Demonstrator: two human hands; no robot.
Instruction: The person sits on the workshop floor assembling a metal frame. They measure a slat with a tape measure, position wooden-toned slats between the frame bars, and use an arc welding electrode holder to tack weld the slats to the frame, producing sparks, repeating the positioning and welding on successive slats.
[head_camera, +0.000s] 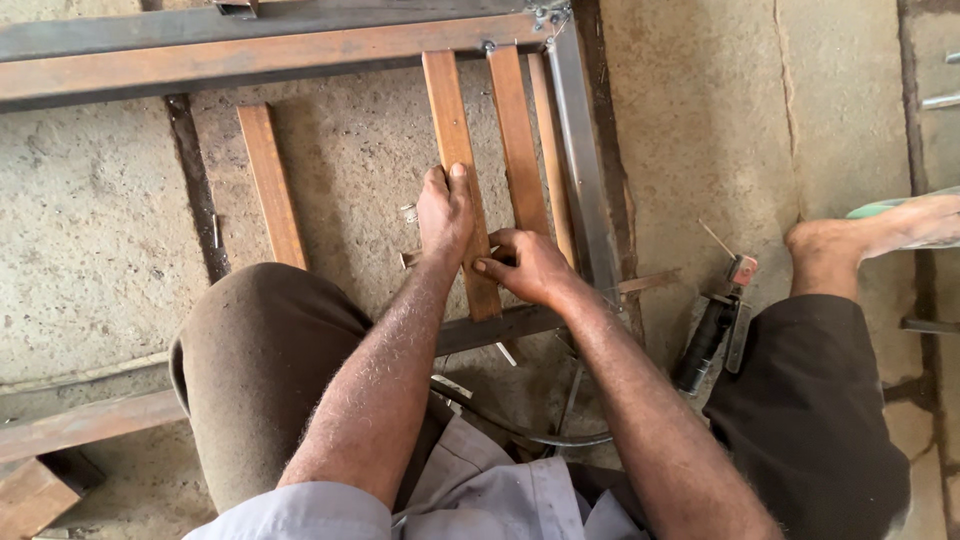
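Note:
My left hand (445, 212) presses flat on a rusty brown metal slat (452, 110) that runs from the frame's top bar toward me. My right hand (532, 266) grips the same slat's lower part from the right side, fingers curled around its edge. Two more slats (518, 130) lie parallel just to the right. All sit inside a rectangular metal frame (250, 55) lying on the concrete floor. A separate slat (272, 185) lies to the left.
A welding electrode holder (712, 325) with a rod lies on the floor at right, beside my bare right foot (860, 240). A cable (560, 435) curves between my knees. Loose metal bars (80, 425) lie at lower left.

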